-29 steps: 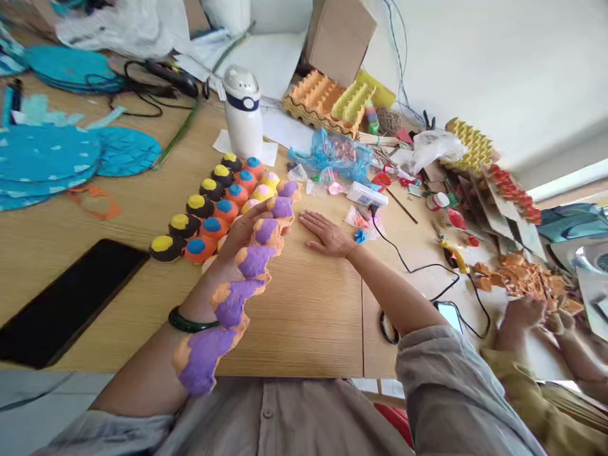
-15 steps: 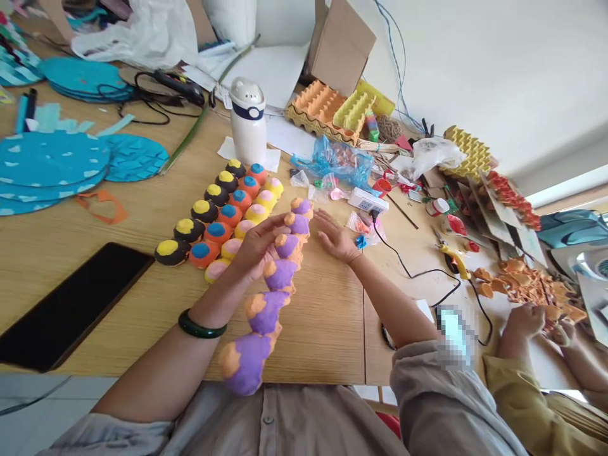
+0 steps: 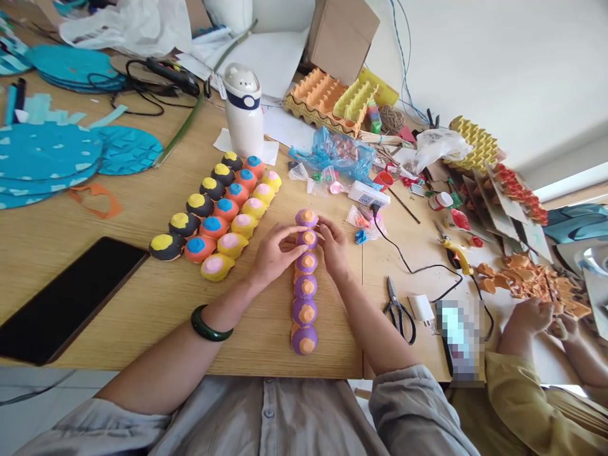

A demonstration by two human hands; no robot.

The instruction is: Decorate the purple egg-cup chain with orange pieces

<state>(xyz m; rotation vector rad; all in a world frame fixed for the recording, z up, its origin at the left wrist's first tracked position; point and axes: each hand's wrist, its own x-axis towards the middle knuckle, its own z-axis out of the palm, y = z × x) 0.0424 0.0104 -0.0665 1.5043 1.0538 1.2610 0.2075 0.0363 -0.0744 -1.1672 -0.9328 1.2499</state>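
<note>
Pale wood grain runs across the table (image 3: 270, 345) in front of us, and a smooth white wall (image 3: 494, 69) fills the upper right of the frame. At centre, the purple strip (image 3: 304, 288) lies lengthwise on the wood: six rounded bumps, each topped with a rough orange dab. Our left hand (image 3: 278, 253) curves beside its far end, thumb and forefinger parted at the second bump; our right hand (image 3: 334, 246) bends its fingers against the opposite side. We cannot tell whether either hand pinches the strip or merely steadies it. Left of centre stand three more knobbly rows: the yellow strip (image 3: 243, 223) with pink tops, the orange strip (image 3: 226, 209) with blue, the black strip (image 3: 199, 204) with yellow. We see a glossy white tumbler (image 3: 244, 123) above them and metal-bladed scissors (image 3: 399, 310) at lower right.
</note>
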